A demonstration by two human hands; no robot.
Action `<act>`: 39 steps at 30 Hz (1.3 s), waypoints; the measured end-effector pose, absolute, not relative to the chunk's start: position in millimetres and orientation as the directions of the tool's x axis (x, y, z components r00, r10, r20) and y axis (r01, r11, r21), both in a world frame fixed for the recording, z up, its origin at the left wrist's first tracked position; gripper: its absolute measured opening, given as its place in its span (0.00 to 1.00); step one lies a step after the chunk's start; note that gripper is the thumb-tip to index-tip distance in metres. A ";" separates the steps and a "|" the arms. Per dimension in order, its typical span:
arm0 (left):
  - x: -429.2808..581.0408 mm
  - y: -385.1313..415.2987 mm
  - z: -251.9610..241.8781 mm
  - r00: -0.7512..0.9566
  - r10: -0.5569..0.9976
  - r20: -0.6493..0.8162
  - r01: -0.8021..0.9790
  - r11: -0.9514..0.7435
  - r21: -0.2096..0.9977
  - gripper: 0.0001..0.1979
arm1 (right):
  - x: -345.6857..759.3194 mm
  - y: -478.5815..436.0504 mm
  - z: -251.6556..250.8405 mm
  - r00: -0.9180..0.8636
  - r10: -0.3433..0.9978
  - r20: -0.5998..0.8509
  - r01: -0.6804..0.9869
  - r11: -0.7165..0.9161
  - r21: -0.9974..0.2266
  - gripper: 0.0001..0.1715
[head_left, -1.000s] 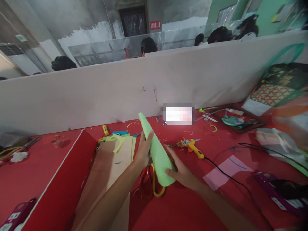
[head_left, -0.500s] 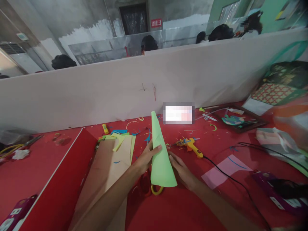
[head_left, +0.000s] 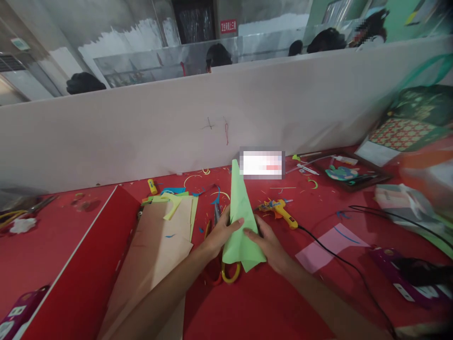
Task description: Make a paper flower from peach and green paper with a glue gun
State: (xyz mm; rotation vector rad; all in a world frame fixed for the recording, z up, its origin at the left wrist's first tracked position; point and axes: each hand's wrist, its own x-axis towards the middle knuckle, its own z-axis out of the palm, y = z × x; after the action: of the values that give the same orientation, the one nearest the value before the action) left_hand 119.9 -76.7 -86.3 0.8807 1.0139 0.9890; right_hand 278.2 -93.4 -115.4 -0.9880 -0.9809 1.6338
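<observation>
A light green paper cone [head_left: 241, 203] stands between my hands, its narrow tip pointing away and its wide rim towards me. My left hand [head_left: 224, 231] grips its left side, thumb on the front. From the right, my right hand [head_left: 267, 238] closes on the cone with its thumb pressed on the paper; the other fingers are partly hidden behind. The lower rim looks bent into folds. Under the cone lie scissors with a yellow handle loop [head_left: 231, 274] showing, and red handles [head_left: 211, 274] beside them.
A yellow glue gun [head_left: 283, 212] with a black cord lies to the right, near a pink sheet [head_left: 331, 248]. Brown card [head_left: 152, 255] and yellow-green paper lie left, beside a red divider [head_left: 88, 255]. A white partition [head_left: 159, 127] bounds the back; people's heads show beyond it.
The cone has turned slightly and shifted right, and its smooth rim is now creased. My right thumb has come onto its front. The camera view has shifted a little.
</observation>
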 end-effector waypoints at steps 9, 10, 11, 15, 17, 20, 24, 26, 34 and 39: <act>118.3 -69.2 -83.4 0.079 0.988 -0.129 -0.126 0.138 0.982 0.27 | 278.0 -93.3 -111.3 -0.233 0.964 -0.126 -0.285 -0.192 -0.939 0.33; 117.6 -68.9 -83.1 0.082 0.989 -0.125 -0.103 0.133 0.986 0.27 | 277.9 -93.5 -111.0 -0.225 0.966 -0.124 -0.281 -0.186 -0.941 0.34; 117.0 -69.2 -83.1 0.099 0.988 -0.121 -0.094 0.130 0.987 0.28 | 277.9 -93.6 -110.9 -0.214 0.968 -0.127 -0.285 -0.186 -0.940 0.34; 116.7 -74.9 -86.0 0.247 0.947 -0.206 -0.165 0.250 0.954 0.34 | 279.5 -93.2 -113.2 -0.161 0.962 -0.222 -0.378 -0.268 -0.886 0.39; 118.7 -78.7 -88.0 0.301 0.912 -0.280 -0.201 0.348 0.916 0.39 | 280.4 -92.3 -116.6 -0.141 0.943 -0.302 -0.416 -0.333 -0.846 0.42; 123.7 -83.5 -87.1 0.303 0.897 -0.321 -0.235 0.396 0.888 0.42 | 281.1 -91.0 -122.0 -0.117 0.935 -0.336 -0.397 -0.354 -0.847 0.43; 130.5 -87.5 -78.9 0.211 0.921 -0.328 -0.283 0.379 0.881 0.40 | 279.9 -90.0 -125.0 -0.119 0.975 -0.190 -0.260 -0.215 -0.941 0.42; 133.8 -89.1 -75.6 0.157 0.931 -0.330 -0.286 0.363 0.887 0.39 | 278.6 -89.9 -125.6 -0.108 0.989 -0.105 -0.163 -0.122 -0.979 0.40; 132.5 -85.3 -79.3 0.012 0.939 -0.345 -0.282 0.334 0.899 0.38 | 309.5 -78.0 -124.6 -0.127 0.982 0.137 0.430 0.179 -0.885 0.34; 118.7 -74.5 -81.4 -0.009 0.921 -0.389 -0.350 0.361 0.864 0.40 | 364.9 -59.2 -121.6 0.039 0.967 0.250 0.975 0.018 -0.222 0.26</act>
State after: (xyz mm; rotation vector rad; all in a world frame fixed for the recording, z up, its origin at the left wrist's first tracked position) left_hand 118.7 -74.5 -81.4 0.6345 1.1661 1.1182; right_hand 364.9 -59.2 -121.6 -1.9909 -1.9700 -0.0308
